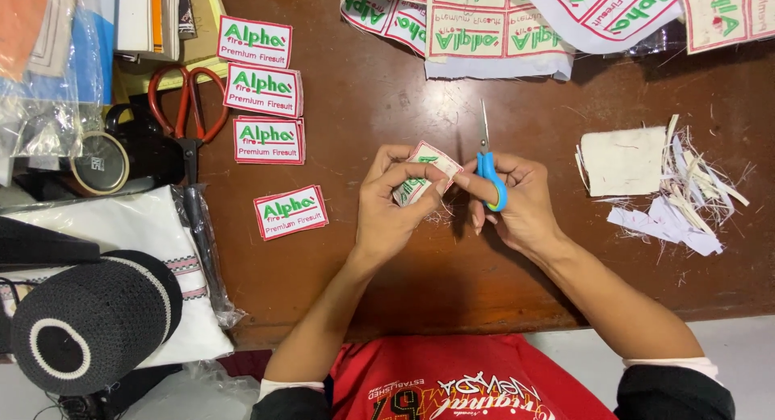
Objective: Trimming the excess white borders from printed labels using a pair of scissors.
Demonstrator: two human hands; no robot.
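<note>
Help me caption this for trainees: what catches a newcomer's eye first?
At centre, the left hand pinches a white fabric label while the right hand works blue-handled scissors at its edge. Finished labels line the brown table's left; frayed offcuts heap at right.

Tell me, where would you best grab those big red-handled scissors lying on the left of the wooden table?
Probably by the two red loop handles of the red-handled scissors, coming from above at the far end. The loops lie flat and open toward the top, while the dark blades point toward the person and run beside the plastic-wrapped white cloth, leaving less room there.
</note>
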